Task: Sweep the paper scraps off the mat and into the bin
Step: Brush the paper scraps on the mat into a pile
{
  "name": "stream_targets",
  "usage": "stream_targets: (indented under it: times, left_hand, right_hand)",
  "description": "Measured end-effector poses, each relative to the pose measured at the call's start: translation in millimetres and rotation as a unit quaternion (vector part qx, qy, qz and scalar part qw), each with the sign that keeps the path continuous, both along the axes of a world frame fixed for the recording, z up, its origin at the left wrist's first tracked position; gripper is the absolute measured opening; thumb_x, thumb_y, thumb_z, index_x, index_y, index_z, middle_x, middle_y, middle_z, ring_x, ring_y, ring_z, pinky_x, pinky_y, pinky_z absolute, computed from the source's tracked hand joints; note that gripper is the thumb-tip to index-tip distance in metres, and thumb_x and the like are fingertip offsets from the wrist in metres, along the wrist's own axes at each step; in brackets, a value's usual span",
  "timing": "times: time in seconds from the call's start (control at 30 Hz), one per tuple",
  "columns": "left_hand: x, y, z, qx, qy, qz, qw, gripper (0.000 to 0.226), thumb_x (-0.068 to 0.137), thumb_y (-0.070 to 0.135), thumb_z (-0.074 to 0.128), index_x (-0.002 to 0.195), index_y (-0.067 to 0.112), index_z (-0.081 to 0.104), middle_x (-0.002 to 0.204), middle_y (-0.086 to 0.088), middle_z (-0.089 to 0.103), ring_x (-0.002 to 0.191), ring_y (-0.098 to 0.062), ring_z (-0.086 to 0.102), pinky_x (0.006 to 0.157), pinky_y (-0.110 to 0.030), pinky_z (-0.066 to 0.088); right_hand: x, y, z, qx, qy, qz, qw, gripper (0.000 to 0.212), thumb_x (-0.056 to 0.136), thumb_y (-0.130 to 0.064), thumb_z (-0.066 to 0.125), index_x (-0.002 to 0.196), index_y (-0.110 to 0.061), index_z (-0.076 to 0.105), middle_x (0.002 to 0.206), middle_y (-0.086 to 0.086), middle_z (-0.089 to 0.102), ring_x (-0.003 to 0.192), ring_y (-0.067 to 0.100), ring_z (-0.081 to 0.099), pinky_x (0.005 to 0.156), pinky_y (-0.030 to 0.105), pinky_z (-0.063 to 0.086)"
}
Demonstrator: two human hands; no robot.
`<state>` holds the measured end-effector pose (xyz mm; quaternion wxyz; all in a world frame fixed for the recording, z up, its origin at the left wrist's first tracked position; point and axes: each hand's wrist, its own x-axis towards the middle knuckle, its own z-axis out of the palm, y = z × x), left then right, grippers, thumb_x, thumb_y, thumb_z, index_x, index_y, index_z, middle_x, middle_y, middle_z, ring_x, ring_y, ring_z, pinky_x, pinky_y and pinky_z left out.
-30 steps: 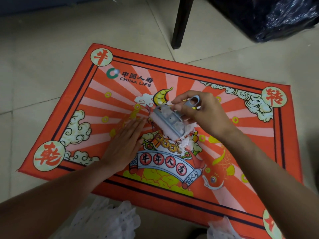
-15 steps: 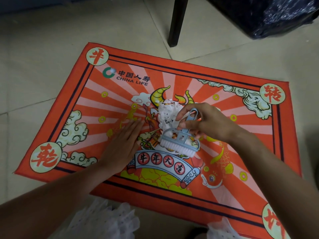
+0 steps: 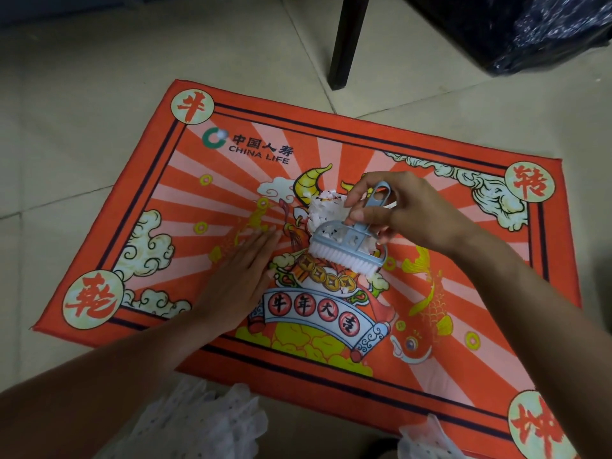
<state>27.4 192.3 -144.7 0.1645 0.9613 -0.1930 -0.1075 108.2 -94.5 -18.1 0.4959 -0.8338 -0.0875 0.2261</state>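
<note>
Head view. My right hand point(image 3: 410, 213) grips the handle of a small blue brush point(image 3: 347, 248), white bristles down on the red printed mat point(image 3: 331, 134) spread on the tiled floor point(image 3: 82, 94). A heap of paper scraps point(image 3: 326, 210) lies just behind the brush head. My left hand point(image 3: 236, 281) rests flat on the mat. Top right, a dark bag, possibly the bin point(image 3: 530, 24), stands beside a chair leg point(image 3: 347, 41).

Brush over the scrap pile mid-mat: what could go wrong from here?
1. The brush is held in a light grip by the right hand on its thin handle; a hard stroke could twist it.
2. The paper scraps lie mid-mat with no dustpan in view, so strokes may scatter them onto the tiles.
3. The bin lies beyond the chair leg; scraps could spill on the way.
</note>
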Motion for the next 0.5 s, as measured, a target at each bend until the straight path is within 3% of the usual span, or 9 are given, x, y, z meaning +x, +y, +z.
stream_targets:
  times: [0.2,0.3,0.5]
  left_hand:
    - [0.3,-0.7,0.5,0.003,0.001,0.002,1.0,0.06,0.104,0.044,0.018,0.156,0.027,-0.007,0.163,0.011,-0.006,0.149,-0.002,-0.011,0.119,-0.024,0.0]
    - [0.9,-0.8,0.6,0.0,0.002,0.001,1.0,0.06,0.102,0.047,0.013,0.156,0.029,-0.008,0.162,0.013,-0.007,0.147,0.0,-0.013,0.118,-0.023,-0.001]
    - [0.5,-0.8,0.3,-0.003,0.0,0.004,1.0,0.06,0.106,0.039,0.025,0.156,0.028,-0.007,0.162,0.013,-0.008,0.147,0.0,-0.013,0.118,-0.023,-0.001]
  right_hand:
    - [-11.6,7.6,-0.1,0.009,0.047,0.057,0.997,0.011,0.09,-0.014,0.07,0.1,-0.017,0.069,0.09,0.002,0.077,0.063,0.015,0.067,0.056,0.026,0.056]
    - [-20.6,9.3,-13.8,0.008,0.059,0.039,0.997,0.014,0.09,-0.014,0.07,0.103,-0.021,0.07,0.09,0.001,0.076,0.063,0.013,0.067,0.055,0.024,0.055]
    - [-15.2,8.1,-19.8,-0.004,0.001,-0.012,1.0,0.015,0.088,-0.014,0.071,0.102,-0.021,0.071,0.09,0.004,0.075,0.062,0.022,0.067,0.062,0.044,0.062]
